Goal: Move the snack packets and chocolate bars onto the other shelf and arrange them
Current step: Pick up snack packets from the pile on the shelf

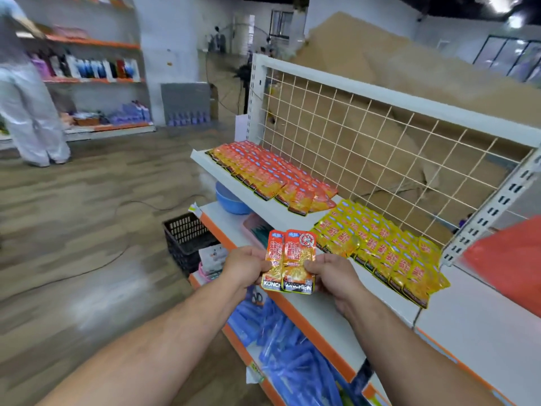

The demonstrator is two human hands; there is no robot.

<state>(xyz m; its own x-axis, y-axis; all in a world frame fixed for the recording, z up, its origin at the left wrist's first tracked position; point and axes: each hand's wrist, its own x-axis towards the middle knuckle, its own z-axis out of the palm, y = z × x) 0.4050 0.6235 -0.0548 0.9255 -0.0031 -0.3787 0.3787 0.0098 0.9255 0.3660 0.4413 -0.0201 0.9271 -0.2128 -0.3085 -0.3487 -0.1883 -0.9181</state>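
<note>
Two orange snack packets (289,260) overlap in front of me, above the front edge of the white top shelf (330,312). My left hand (244,266) grips their left side and my right hand (330,273) pinches their right side. On that shelf, rows of orange packets (269,174) lie at the far left. Rows of yellow packets (380,250) lie to the right, against the wire grid back (366,142).
A black plastic crate (184,235) stands on the floor left of the shelving. Lower shelves hold a blue bowl (231,200) and blue wrapped items (292,347). A person in white (26,106) stands far left by wall shelves of bottles. A cable crosses the floor.
</note>
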